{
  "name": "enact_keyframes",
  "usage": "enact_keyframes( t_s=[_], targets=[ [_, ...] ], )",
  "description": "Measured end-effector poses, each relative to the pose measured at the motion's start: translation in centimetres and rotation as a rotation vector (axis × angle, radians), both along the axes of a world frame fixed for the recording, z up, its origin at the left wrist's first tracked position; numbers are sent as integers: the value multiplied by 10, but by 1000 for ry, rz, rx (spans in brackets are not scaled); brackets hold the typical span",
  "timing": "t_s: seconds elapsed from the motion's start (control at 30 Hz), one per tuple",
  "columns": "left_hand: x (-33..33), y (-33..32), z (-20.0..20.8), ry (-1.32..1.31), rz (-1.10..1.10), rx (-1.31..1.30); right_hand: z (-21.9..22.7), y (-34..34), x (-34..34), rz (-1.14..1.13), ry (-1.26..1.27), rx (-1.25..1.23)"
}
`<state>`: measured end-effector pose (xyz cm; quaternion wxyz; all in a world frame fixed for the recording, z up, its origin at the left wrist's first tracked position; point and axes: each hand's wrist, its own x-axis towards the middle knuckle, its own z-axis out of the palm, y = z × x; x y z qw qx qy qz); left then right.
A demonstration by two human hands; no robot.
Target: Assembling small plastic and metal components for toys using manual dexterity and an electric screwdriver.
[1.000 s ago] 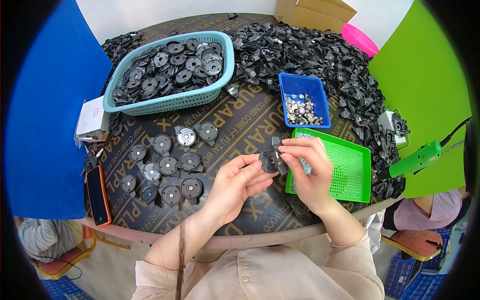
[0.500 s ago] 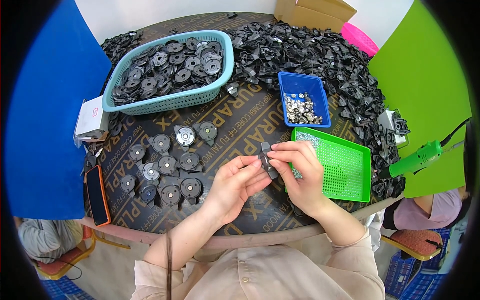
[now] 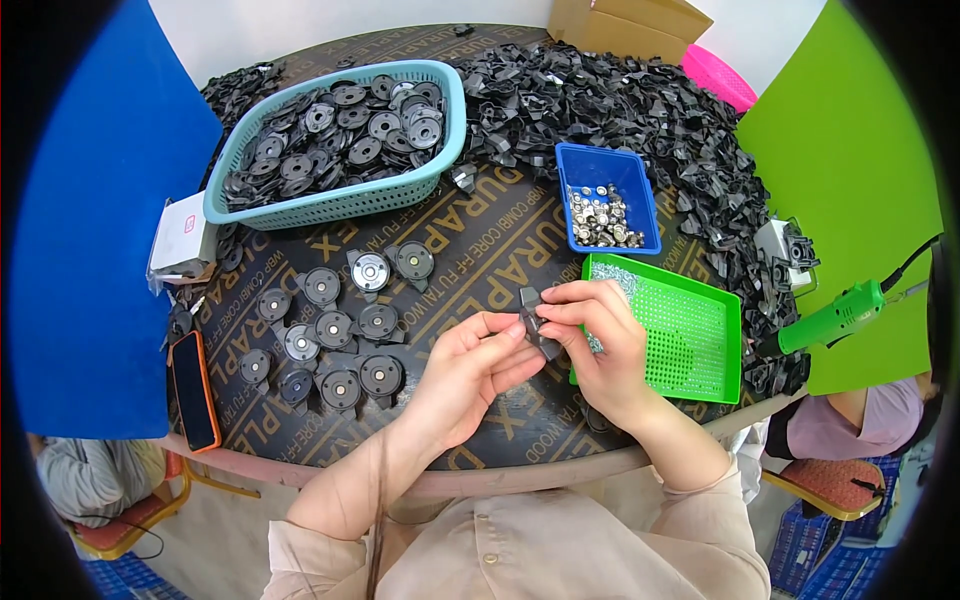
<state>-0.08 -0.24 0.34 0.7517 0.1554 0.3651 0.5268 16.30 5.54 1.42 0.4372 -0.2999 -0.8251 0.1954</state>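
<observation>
Between my two hands, above the front middle of the table, is a small black plastic part (image 3: 536, 322) with an angular outline. My left hand (image 3: 482, 370) pinches it from the left side, thumb on top and fingers beneath. My right hand (image 3: 602, 335) has thumb and fingertips closed on its right side. Part of the piece is hidden behind the fingers. To the left lie several black round assemblies (image 3: 381, 375) with metal centres, set out in loose rows. Just right of my right hand sits a bright green perforated tray (image 3: 735, 350) with small silver screws (image 3: 612, 282) in it.
A teal basket (image 3: 330, 208) of black discs stands at the back left. A blue bin (image 3: 648, 205) holds shiny metal pieces. Black parts (image 3: 610, 110) are heaped along the back and right. A green power screwdriver (image 3: 835, 317) is at right, an orange-edged phone (image 3: 196, 390) at left.
The black part has turned slightly in my fingers, and both hands have stayed in nearly the same place. A dark strand hanging in front has swung to the right.
</observation>
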Motion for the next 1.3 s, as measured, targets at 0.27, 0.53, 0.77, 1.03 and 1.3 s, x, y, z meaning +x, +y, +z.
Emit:
enact_keyframes(
  t_s=[0.27,0.53,0.77,1.03,1.3],
  targets=[
    [1,-1,0,23,11,3,1,1,-2,-15,-4,4],
    [-4,3,12,-26,-70,-19,0,-2,8,92,66,-296],
    [-10,3,12,129,-136,128,5,-3,12,229,136,-378],
    [-62,-4,42,1052,225,576,2,-7,2,181,-299,49],
    [-59,-22,6,2131,-136,1081,-12,-20,1,235,-696,62]
  ],
)
